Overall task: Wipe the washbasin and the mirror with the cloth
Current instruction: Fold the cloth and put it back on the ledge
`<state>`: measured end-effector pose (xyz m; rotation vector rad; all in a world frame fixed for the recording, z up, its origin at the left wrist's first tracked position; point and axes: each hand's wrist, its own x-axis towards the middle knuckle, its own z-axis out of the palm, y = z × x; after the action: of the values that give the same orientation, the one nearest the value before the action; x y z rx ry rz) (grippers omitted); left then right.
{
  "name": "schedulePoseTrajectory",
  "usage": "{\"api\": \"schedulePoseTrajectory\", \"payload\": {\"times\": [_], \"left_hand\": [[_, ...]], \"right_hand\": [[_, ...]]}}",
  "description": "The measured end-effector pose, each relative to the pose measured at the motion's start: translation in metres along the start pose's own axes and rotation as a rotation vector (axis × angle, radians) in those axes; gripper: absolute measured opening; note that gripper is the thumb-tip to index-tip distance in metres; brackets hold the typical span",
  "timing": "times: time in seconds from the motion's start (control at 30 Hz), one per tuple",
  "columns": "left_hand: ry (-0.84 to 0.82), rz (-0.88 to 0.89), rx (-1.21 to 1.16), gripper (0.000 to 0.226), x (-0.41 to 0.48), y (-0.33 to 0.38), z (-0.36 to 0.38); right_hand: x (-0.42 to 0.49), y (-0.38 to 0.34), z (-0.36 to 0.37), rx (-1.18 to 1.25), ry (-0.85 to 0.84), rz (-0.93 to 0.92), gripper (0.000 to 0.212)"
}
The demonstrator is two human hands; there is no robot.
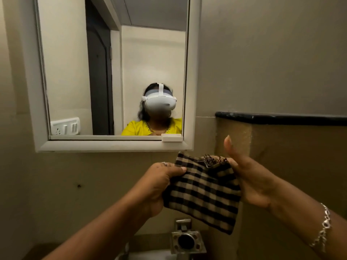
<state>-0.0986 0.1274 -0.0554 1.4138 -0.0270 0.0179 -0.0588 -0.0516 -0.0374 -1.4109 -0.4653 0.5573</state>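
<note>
A beige-and-black checked cloth (202,192) is held stretched between both hands in front of the wall. Its 9 o'clock edge is pinched by the left hand (161,186), with the thumb laid over the fabric and the fingers curled beneath; a ring (164,163) is worn on one finger. The frayed corner at 1 o'clock is gathered against the right hand (249,182), whose thumb is raised upright. Its fingers are hidden behind the cloth, so the grasp there is judged to be a clasp from the back. A silver chain bracelet (324,228) is worn on the right wrist.

At 6 o'clock from the cloth, a square metal tap (187,239) is seen, and beneath it a pale sliver that is probably the white washbasin (150,256), cut off by the lower edge. At 11 o'clock, well apart from the cloth, a white-framed rectangular mirror (112,72) is mounted on the beige wall. In it are reflected a person in a yellow top with a white headset, a dark doorway and a white switch plate (64,126). At 2 o'clock, a black stone ledge (281,119) runs along the wall.
</note>
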Motion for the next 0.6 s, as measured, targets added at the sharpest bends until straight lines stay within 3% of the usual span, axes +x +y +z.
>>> {"api": "schedulePoseTrajectory", "payload": {"times": [0.07, 0.23, 0.4, 0.6], "left_hand": [[0.007, -0.001, -0.011, 0.013, -0.002, 0.002, -0.001], [-0.052, 0.106, 0.006, 0.008, -0.006, 0.012, -0.008], [-0.24, 0.166, -0.047, 0.037, -0.01, 0.033, -0.014], [-0.409, 0.137, 0.053, 0.035, -0.002, 0.072, -0.012]], "right_hand": [[-0.002, 0.001, -0.002, -0.068, -0.042, 0.02, 0.079], [-0.005, -0.01, 0.002, -0.111, 0.089, 0.01, 0.033], [-0.015, -0.046, 0.009, -0.185, 0.15, -0.078, 0.024], [-0.026, -0.085, 0.012, -0.335, 0.14, -0.135, 0.033]]}}
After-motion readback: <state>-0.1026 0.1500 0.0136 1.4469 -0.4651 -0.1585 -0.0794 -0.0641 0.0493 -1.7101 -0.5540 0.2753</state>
